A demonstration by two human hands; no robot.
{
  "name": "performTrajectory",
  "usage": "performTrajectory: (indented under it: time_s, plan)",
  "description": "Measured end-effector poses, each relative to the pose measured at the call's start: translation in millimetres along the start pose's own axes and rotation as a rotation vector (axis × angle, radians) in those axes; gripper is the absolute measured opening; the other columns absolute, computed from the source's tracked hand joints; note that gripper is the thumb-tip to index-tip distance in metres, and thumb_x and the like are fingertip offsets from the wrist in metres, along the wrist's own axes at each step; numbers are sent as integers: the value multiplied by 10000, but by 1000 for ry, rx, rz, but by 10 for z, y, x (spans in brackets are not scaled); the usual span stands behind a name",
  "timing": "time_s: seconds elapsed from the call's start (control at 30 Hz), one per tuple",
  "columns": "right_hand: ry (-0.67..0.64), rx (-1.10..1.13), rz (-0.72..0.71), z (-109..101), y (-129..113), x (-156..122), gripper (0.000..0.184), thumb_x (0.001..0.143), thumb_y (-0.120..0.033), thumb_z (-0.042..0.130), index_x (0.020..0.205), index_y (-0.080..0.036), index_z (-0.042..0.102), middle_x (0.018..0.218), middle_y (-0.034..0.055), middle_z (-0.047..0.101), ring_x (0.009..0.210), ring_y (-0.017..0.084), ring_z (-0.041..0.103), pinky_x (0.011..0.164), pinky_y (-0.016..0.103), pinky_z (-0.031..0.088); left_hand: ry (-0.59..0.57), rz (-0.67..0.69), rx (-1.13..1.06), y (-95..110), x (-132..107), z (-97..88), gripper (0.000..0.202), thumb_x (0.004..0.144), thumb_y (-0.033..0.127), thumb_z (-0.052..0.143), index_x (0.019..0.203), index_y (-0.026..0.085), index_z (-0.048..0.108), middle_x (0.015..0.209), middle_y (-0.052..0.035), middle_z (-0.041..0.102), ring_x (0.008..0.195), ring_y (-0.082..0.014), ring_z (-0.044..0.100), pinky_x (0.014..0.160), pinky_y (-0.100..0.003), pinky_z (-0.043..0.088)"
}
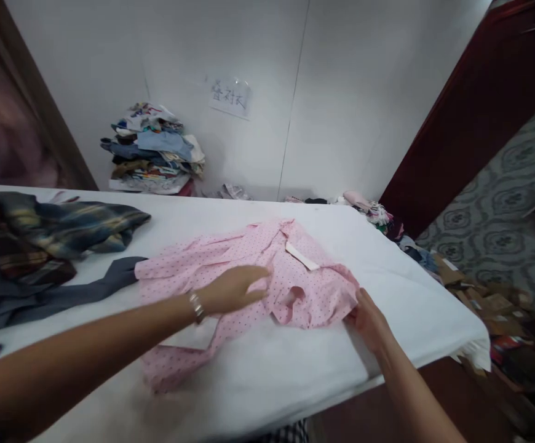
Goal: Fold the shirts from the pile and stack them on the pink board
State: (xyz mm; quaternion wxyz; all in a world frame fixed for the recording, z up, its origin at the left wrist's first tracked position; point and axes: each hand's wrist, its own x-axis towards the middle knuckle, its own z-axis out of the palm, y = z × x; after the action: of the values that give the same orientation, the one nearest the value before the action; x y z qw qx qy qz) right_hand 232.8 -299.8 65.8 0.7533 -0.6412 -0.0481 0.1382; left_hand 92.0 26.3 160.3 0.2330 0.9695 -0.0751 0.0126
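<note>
White cloth [415, 301] stretches rightward beyond the pink shirt [283, 277], its edge pinched by the right grip [369, 320], left grip [230, 289] spread.

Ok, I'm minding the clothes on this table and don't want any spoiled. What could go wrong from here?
The pink dotted shirt lies rumpled, so creases might get pressed in. The silvery band behind the left hand is close over the cloth and could snag it. The dark grey garment lies right by the shirt's edge, so it may get dragged along if the right hand pulls the shirt away.
</note>
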Motion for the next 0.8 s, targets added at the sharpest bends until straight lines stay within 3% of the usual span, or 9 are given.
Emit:
performTrajectory:
  time_s: [0.07, 0.13, 0.27, 0.33, 0.4, 0.5, 0.6, 0.67, 0.8]
  plan:
    - [1, 22, 54, 46, 70, -192, 893, 768, -456, 664, 1481, -295, 152, 1099, 77, 678, 813, 232, 689, 720, 415, 553, 38, -51, 69, -119, -481, 208, 583, 789, 605, 494, 1319, 362, 507, 1378, -23, 528, 1267, -298, 474, 1086, -470, 370]
    - [-18, -75, 33, 148, 129, -326, 1005, 733, -407, 708, 1494, -319, 58, 1000, 29, 687, 778, 205, 670, 737, 386, 548, 74, -144, 99, -223, -844, 397, 641, 688, 601, 605, 1301, 445, 496, 1385, 19, 517, 1258, -328, 477, 1063, -494, 395]
    - [-70, -453, -119, 400, 203, -376, 794, 730, -360, 688, 1439, -279, 340, 561, -80, 534, 500, 149, 502, 561, 291, 487, 127, -271, 162, -359, -1113, 628, 428, 707, 479, 590, 1133, 446, 620, 1282, 14, 605, 1183, -334, 538, 998, -507, 435]
    - [-72, -442, -155, 506, 140, -296, 652, 744, -356, 661, 1360, -251, 476, 522, -76, 497, 473, 140, 454, 525, 281, 451, 120, -291, 183, -381, -1073, 568, 282, 787, 392, 477, 979, 364, 682, 1140, -19, 681, 1063, -304, 608, 930, -484, 468]
    - [-35, -242, -178, 548, -31, -165, 603, 718, -364, 680, 1289, -226, 545, 601, -43, 571, 534, 146, 506, 565, 293, 465, 136, -344, 212, -382, -1002, 366, 314, 834, 316, 370, 872, 280, 680, 957, -54, 718, 907, -281, 648, 826, -457, 496]
    - [68, 129, -244, 425, -417, 73, 634, 634, -351, 747, 1226, -226, 558, 740, -15, 643, 656, 153, 589, 671, 324, 497, 328, -481, 327, -397, -972, -69, 364, 861, 304, 310, 964, 210, 647, 953, -95, 707, 876, -290, 642, 757, -434, 494]
    - [202, 210, -307, 143, -713, 271, 579, 600, -320, 751, 1147, -243, 579, 740, -26, 640, 661, 158, 613, 668, 331, 512, 509, -507, 455, -455, -1103, -347, 377, 860, 300, 318, 1079, 207, 611, 1116, -107, 667, 999, -314, 609, 840, -453, 467]
    - [204, 96, -193, -52, -754, 353, 540, 580, -307, 747, 1096, -226, 610, 741, -4, 656, 625, 172, 618, 598, 325, 512, 442, -447, 456, -490, -1241, -332, 355, 860, 298, 324, 1016, 221, 634, 1050, -101, 682, 966, -303, 614, 856, -451, 458]
    - [195, -194, -51, -365, -596, 457, 510, 536, -299, 740, 1023, -165, 669, 680, 27, 661, 578, 175, 607, 515, 288, 482, 190, -288, 290, -512, -1467, -34, 332, 878, 353, 358, 929, 255, 671, 932, -58, 700, 838, -214, 637, 786, -345, 482]
